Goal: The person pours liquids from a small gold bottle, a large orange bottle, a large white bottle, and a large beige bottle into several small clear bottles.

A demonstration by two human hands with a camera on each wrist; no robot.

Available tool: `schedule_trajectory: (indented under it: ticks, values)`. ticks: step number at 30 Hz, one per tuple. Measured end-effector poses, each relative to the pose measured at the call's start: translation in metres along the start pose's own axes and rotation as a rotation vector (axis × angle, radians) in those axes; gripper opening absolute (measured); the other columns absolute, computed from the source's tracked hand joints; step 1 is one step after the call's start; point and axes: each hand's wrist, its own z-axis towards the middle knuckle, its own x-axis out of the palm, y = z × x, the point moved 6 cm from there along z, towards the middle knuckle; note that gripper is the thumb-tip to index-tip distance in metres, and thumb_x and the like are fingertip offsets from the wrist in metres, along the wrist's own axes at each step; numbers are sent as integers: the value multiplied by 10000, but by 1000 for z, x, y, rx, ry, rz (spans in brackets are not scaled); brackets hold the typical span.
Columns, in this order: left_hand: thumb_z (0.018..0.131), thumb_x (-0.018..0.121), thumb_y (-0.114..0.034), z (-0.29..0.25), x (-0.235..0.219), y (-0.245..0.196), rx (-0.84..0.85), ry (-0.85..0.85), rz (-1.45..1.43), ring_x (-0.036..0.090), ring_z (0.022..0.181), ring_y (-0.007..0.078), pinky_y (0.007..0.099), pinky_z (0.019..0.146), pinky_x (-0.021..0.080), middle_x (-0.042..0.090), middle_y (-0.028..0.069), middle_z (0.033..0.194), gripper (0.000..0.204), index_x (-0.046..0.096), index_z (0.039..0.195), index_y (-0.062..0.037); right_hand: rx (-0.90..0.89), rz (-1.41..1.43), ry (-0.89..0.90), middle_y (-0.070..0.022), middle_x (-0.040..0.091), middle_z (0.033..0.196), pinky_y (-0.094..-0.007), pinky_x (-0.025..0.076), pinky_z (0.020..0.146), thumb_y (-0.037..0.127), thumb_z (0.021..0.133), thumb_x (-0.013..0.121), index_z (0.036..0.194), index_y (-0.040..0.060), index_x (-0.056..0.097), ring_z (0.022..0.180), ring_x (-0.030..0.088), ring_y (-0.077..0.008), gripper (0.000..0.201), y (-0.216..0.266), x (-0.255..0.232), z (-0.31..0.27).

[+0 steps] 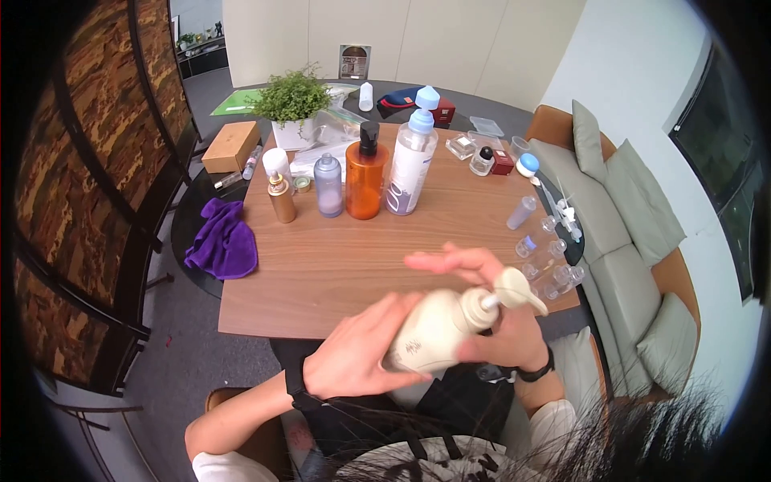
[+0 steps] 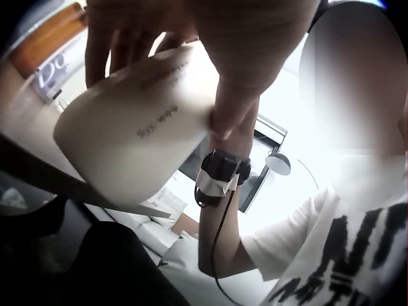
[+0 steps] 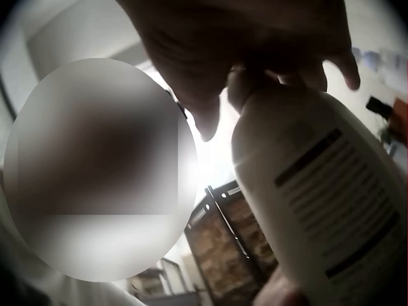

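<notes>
A cream pump bottle (image 1: 430,331) is tilted above the near table edge, its pump head (image 1: 516,291) toward the right. My left hand (image 1: 361,345) grips its lower body, thumb on the near side and fingers on the far side; the left wrist view shows this hand (image 2: 236,38) over the bottle (image 2: 137,131). Around the neck and shoulder lies my right hand (image 1: 510,333), its fingers spread and extended. In the right wrist view the thumb of this hand (image 3: 255,38) stands apart from the bottle (image 3: 319,191), whose printed label shows.
On the table (image 1: 273,297) stand an amber bottle (image 1: 366,183), a clear blue-topped bottle (image 1: 411,169), a bluish bottle (image 1: 328,186), a gold bottle (image 1: 282,201) and a potted plant (image 1: 293,100). Several small clear bottles line the right edge. A purple cloth (image 1: 222,241) lies left.
</notes>
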Motion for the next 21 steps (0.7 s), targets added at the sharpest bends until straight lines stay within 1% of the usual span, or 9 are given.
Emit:
schedule_trajectory:
  ticks: [1,4,5,9,11,13,15,18,21]
  values:
    - [817,916,-409,0,3,-3,20,46,-60,657,1176,460,495,972,550,613,239,1290,980,411,1554,-5,-40,124,-3,-260,422,1687,-489,310,1291,479,847,898,1566,10,464,1563,431,-341,962,2,5,2]
    - [821,916,-395,-1,3,-8,58,49,-151,649,1205,453,489,997,540,613,243,1315,980,406,1561,-4,158,476,-13,-258,467,1650,-485,332,1283,528,903,837,1567,-24,458,1547,452,-338,942,9,5,-6]
    - [823,917,-388,-1,1,-9,67,28,-166,645,1218,450,486,1007,535,613,245,1325,979,404,1563,-3,142,447,-29,-248,559,1568,-482,376,1257,408,943,833,1521,-31,510,1524,482,-334,795,3,0,-10]
    - [817,928,-373,-2,0,-10,-28,-46,-183,636,1261,435,480,1050,517,609,262,1367,995,398,1565,13,32,198,-93,-218,673,1402,-524,376,1250,223,901,857,1371,7,591,1429,569,-335,582,-4,-15,-3]
    - [825,926,-365,-2,5,-9,35,123,-255,634,1271,427,476,1071,510,604,274,1387,1016,374,1586,20,-114,169,-29,-195,712,1322,-561,344,1264,188,870,867,1258,38,618,1361,623,-347,484,-10,-16,5]
    - [837,922,-356,-8,15,-5,56,301,-359,628,1286,423,469,1093,502,599,282,1409,1038,345,1613,20,-130,284,90,-165,721,1250,-602,262,1296,219,850,849,1124,87,581,1284,665,-373,405,-14,-7,2]
    - [868,905,-347,-12,26,-5,-31,466,-353,587,1345,440,460,1127,481,568,286,1457,1068,281,1661,1,-74,376,214,-149,789,1103,-605,122,1336,204,889,806,1185,88,599,1287,686,-372,380,-9,9,-1]
    - [875,900,-355,-6,15,-20,34,168,-262,555,1377,456,469,1130,476,527,283,1504,1078,259,1675,-21,-67,310,195,-137,821,1005,-607,26,1344,210,914,790,1212,92,612,1284,707,-372,367,-8,3,-3]
    - [879,896,-349,-8,17,-22,-2,173,-228,510,1435,468,469,1177,446,455,296,1585,1102,225,1687,-17,-77,259,161,-143,824,1017,-610,17,1343,238,924,801,1239,87,616,1292,708,-369,395,0,2,-4]
